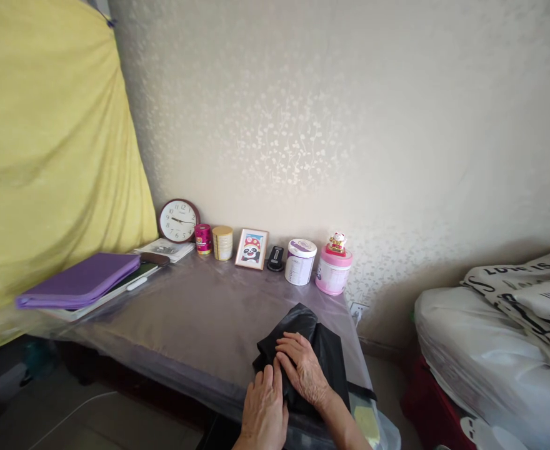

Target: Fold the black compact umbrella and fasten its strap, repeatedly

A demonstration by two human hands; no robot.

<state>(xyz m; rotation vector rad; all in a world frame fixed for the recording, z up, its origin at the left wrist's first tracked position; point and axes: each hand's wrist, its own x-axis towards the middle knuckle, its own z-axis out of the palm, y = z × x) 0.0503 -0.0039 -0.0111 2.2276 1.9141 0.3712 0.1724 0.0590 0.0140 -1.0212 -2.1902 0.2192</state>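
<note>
The left hand [263, 409] and right hand [303, 369] rest open, flat on folded black fabric [298, 328] atop the plastic-covered table [185, 325].

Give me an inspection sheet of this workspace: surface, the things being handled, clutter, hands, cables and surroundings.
Surface: table covered by clear plastic sheeting.
Things handled: folded black fabric near the table's front edge, black strap at its right.
Clutter: purple folder, wall clock, panda picture frame, white tub, pink tub topped by a cat figurine.
Hands: left hand and right hand both open on the fabric.
Cables: white cable on the floor, lower left.
Surroundings: yellow cloth at left, patterned wallpaper behind, white plastic-wrapped bundles at right.
</note>
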